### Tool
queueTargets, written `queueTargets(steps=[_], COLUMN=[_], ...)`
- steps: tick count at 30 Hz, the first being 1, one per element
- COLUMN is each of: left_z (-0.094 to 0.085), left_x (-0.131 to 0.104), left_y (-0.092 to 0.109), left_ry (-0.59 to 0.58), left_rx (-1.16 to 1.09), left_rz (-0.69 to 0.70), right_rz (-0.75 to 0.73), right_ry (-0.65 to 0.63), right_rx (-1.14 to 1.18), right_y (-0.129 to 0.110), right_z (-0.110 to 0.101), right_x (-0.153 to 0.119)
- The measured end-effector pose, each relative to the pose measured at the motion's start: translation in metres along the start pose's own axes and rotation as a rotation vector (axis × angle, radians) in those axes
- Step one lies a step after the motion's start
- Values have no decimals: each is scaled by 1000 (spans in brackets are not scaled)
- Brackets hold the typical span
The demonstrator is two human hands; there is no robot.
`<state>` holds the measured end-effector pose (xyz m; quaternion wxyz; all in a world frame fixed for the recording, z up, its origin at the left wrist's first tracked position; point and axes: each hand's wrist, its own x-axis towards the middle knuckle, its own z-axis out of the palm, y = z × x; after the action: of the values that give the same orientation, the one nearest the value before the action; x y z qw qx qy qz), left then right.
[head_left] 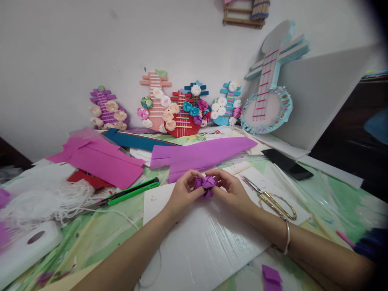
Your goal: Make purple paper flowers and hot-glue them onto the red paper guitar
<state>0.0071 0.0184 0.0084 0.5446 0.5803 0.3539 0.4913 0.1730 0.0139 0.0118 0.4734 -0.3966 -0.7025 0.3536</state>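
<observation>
A small purple paper flower (205, 184) is held over a white board (200, 246) at the middle of the table. My left hand (185, 194) pinches its left side between thumb and fingers. On the right side, my right hand (229, 190) grips the petals the same way, the two hands a short gap apart. Gold-handled scissors (273, 201) lie just right of my right hand. Behind both hands a large purple paper sheet (197, 155) is spread out. Folded purple paper pieces (272, 278) rest near the front edge.
Left of the board are a green cutter (133, 192), magenta paper (106, 157) and white string (48, 202). A black phone (287, 163) lies at the right. Several decorated paper instruments, including a red one (183, 125) and a light-blue one (266, 109), stand against the wall.
</observation>
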Motion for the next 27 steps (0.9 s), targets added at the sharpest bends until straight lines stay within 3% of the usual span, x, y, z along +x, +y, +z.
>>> queueTargets(steps=[5,14,17,22,27], left_z=[3,1,1,3,2], left_x=[-1,-4,-4,-3,-5], left_y=[-1,1,4,4,2], left_ry=[53,-50,-30,16,12], left_rx=[29,-19,-39,38,192], left_rz=[45,93,80,55,140], right_rz=[-3,-37,-46,-94,-69], right_ry=[50,69,52,-2,3], right_rx=[-8,-32,-31,-51,-43], right_y=[1,2,3,4,6], right_z=[1,0,0,-1,0], right_x=[0,-1,-2,-2,-2])
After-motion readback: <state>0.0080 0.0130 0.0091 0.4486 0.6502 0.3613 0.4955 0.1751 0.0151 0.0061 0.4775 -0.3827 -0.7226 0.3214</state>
